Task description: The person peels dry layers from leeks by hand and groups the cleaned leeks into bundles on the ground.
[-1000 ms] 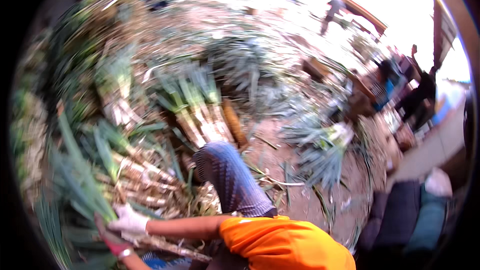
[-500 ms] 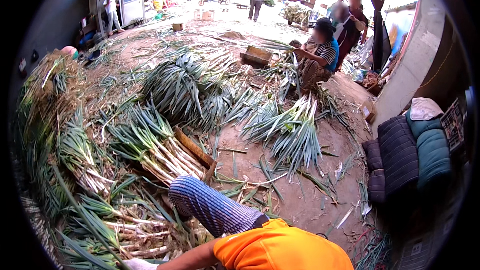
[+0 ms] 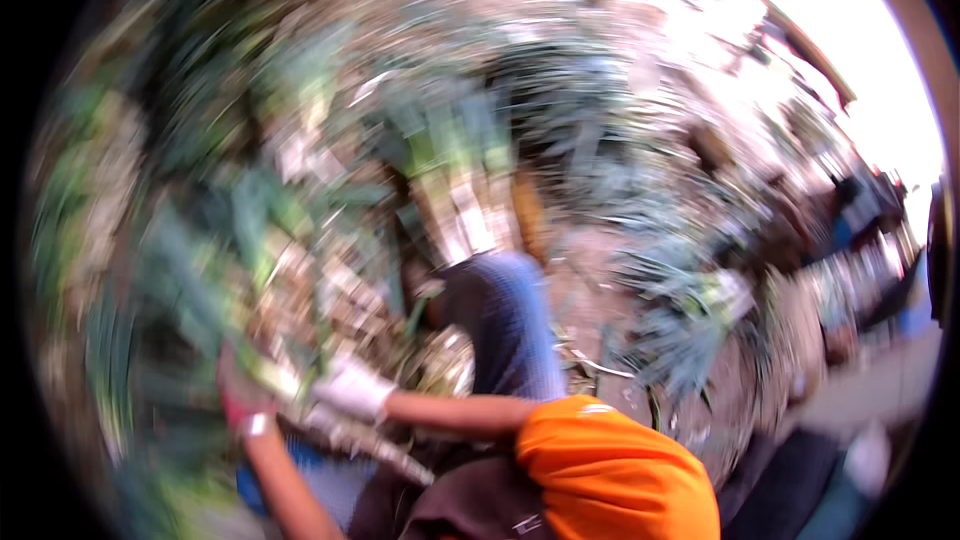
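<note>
Motion blur smears this view. My right hand (image 3: 352,387), in a white glove, reaches left from an orange sleeve over a pile of leeks (image 3: 300,290). My left hand (image 3: 243,392) looks reddish, perhaps gloved, with a pale band (image 3: 257,426) at the wrist. A pale leek stalk (image 3: 275,376) with green leaves lies between the two hands, close to both. Whether either hand grips it cannot be made out, as the fingers are smeared. Below the right forearm is a long, pale brown streak that could be stalks or roots.
A bundle of leeks (image 3: 465,190) stands beyond my knee (image 3: 510,310), next to a brown box edge (image 3: 528,215). More leeks (image 3: 560,90) heap up farther off, with a fanned bunch (image 3: 680,315) to the right. Dark padded cloth (image 3: 790,480) lies at lower right. Blurred people are at far right.
The view has swung to the left and down, so the leeks appear shifted right and turned. Both my hands now show over the pile; before, only one white-gloved hand showed at the lower edge.
</note>
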Demonstrator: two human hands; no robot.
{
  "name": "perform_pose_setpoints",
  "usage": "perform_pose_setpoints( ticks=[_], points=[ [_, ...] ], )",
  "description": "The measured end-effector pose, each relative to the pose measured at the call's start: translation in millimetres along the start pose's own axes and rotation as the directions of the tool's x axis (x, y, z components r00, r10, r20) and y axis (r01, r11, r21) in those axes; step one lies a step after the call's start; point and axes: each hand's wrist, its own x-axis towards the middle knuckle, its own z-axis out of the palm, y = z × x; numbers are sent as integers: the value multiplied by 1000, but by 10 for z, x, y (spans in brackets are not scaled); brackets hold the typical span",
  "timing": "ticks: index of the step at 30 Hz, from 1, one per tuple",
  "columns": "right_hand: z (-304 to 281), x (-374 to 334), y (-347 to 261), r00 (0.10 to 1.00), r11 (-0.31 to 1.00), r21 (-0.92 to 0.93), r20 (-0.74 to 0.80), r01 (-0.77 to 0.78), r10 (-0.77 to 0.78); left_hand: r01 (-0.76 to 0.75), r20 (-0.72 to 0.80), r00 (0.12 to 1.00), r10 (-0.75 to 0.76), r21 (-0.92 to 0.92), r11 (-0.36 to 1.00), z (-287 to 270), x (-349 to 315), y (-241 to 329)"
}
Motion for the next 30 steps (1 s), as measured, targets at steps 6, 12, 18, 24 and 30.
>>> perform_pose_setpoints(
  ticks=[6,12,18,24,30],
  points=[
    [107,-1093,1311,915,995,93,399,29,-64,-311,8,947,320,-212,926,-138,-167,801],
    [-287,-627,543,841,424,-781,535,459,75,-275,168,911,376,-431,860,-245,-601,907],
    [-356,-193,254,823,677,-585,565,447,-55,-332,7,938,348,-275,902,-116,-594,806],
    [230,157,-439,826,946,-16,492,323,-274,-185,6,980,199,-335,924,-99,-487,607],
    [161,331,-677,719,980,-139,695,140,-4,-50,79,994,69,-219,974,17,-470,390]
  ],
)
